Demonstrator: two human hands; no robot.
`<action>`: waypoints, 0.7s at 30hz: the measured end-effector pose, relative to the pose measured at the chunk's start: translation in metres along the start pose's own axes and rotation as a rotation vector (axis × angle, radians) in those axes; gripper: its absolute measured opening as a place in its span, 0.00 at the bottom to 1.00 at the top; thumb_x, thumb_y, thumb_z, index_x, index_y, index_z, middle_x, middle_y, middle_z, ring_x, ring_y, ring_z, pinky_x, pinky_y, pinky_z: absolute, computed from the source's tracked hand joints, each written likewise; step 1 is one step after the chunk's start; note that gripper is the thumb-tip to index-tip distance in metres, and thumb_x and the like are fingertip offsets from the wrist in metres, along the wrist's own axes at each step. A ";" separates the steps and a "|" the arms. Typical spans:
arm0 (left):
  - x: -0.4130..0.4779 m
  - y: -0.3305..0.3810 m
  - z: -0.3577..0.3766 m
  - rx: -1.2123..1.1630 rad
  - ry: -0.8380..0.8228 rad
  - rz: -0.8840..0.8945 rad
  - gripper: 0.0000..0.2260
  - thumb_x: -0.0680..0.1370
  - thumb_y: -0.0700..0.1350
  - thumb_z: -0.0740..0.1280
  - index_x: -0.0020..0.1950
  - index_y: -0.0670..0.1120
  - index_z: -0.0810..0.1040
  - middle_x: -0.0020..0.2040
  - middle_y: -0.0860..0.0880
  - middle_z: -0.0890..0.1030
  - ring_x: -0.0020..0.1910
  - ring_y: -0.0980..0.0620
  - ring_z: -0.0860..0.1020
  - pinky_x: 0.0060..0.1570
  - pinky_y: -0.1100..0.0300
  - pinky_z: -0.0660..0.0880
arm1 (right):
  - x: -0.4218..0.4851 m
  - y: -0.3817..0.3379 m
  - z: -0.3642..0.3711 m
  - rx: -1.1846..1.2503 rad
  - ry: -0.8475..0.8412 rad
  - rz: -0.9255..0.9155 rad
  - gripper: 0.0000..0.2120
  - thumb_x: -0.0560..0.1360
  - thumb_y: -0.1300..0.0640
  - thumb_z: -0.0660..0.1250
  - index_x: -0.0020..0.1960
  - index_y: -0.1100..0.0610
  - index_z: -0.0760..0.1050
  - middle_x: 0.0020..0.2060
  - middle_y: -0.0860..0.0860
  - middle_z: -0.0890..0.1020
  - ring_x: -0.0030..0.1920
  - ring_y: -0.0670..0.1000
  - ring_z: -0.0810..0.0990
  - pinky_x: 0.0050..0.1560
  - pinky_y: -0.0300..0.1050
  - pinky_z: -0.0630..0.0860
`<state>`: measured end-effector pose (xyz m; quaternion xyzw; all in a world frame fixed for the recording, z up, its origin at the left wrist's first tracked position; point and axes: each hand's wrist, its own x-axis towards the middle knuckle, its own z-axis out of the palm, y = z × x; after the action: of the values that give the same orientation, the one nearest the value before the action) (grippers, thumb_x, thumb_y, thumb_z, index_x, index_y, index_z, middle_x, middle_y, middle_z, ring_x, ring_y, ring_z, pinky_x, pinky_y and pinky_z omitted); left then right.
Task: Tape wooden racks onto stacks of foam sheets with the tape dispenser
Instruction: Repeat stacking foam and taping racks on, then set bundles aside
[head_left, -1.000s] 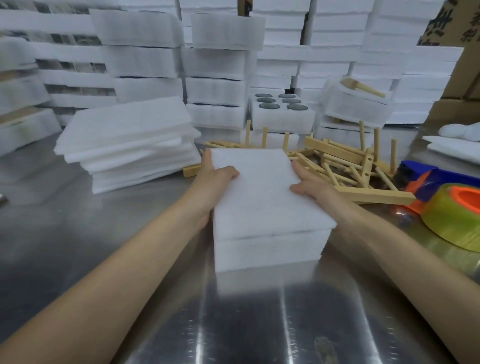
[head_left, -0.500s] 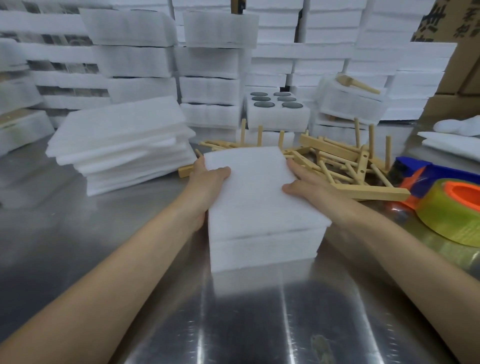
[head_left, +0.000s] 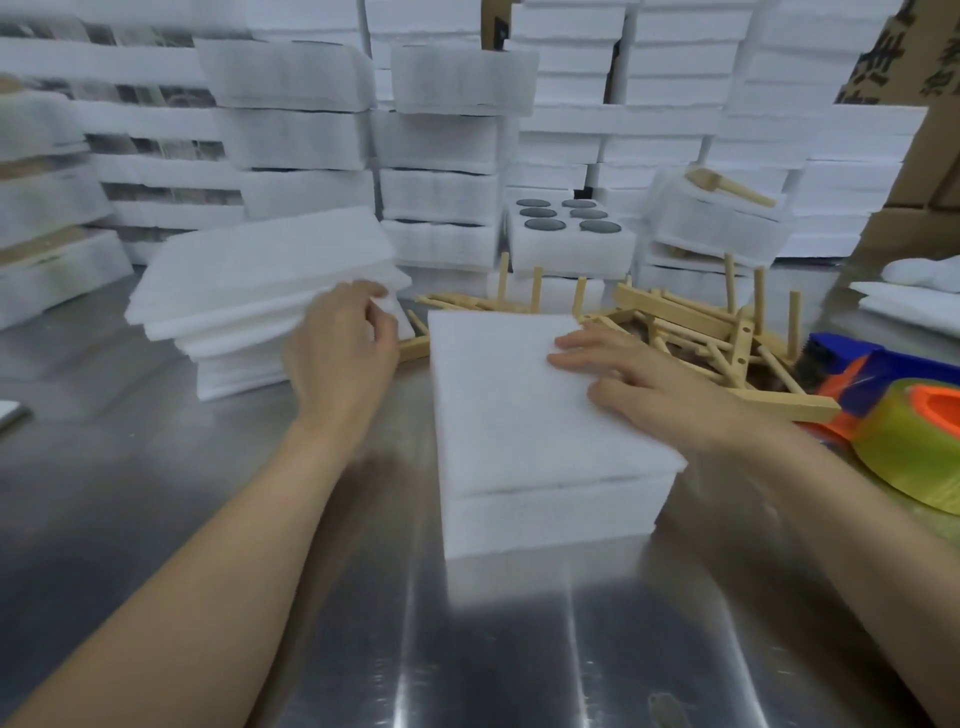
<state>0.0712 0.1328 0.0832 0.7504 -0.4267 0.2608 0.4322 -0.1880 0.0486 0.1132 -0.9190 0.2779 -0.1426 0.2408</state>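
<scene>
A stack of white foam sheets (head_left: 524, 431) stands on the steel table (head_left: 156, 519) in front of me. My right hand (head_left: 639, 384) lies flat on its top right part, fingers spread. My left hand (head_left: 343, 343) is off the stack, at the near corner of a loose pile of foam sheets (head_left: 249, 280) to the left; whether its fingers pinch a sheet is blurred. A heap of wooden racks (head_left: 691, 332) lies behind the stack to the right. The tape dispenser (head_left: 872, 379), blue and orange with a yellowish tape roll (head_left: 914, 452), rests at the right edge.
Tall stacks of white foam blocks (head_left: 457, 156) fill the back of the table. One block with round holes (head_left: 566, 228) stands behind the racks. Cardboard boxes (head_left: 924, 104) are at the top right. More foam lies at the far right (head_left: 904, 306).
My left hand has let go of the stack's left side and moved left and back to the loose foam pile. My right hand stays on the stack.
</scene>
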 end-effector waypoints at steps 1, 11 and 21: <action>0.007 -0.001 -0.003 -0.004 0.138 0.072 0.12 0.75 0.42 0.60 0.56 0.46 0.79 0.50 0.46 0.81 0.50 0.44 0.77 0.44 0.53 0.69 | 0.005 -0.007 -0.006 -0.054 -0.003 0.017 0.16 0.79 0.60 0.59 0.63 0.50 0.76 0.66 0.41 0.70 0.69 0.40 0.62 0.65 0.33 0.56; 0.008 -0.026 0.001 0.245 0.101 0.050 0.37 0.67 0.45 0.63 0.75 0.44 0.59 0.78 0.43 0.55 0.77 0.40 0.48 0.71 0.40 0.36 | 0.182 -0.077 0.001 -0.474 0.013 0.079 0.12 0.74 0.65 0.59 0.51 0.63 0.80 0.48 0.59 0.81 0.51 0.58 0.79 0.51 0.48 0.78; -0.001 -0.041 0.023 0.444 -0.103 0.015 0.54 0.65 0.38 0.73 0.78 0.49 0.38 0.78 0.37 0.47 0.76 0.35 0.44 0.67 0.30 0.40 | 0.229 -0.076 0.038 -0.676 -0.341 0.096 0.20 0.72 0.53 0.70 0.63 0.50 0.74 0.55 0.50 0.76 0.56 0.55 0.76 0.50 0.48 0.72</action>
<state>0.1067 0.1238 0.0539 0.8362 -0.3859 0.3128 0.2322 0.0449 -0.0142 0.1501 -0.9431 0.3076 0.1235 -0.0266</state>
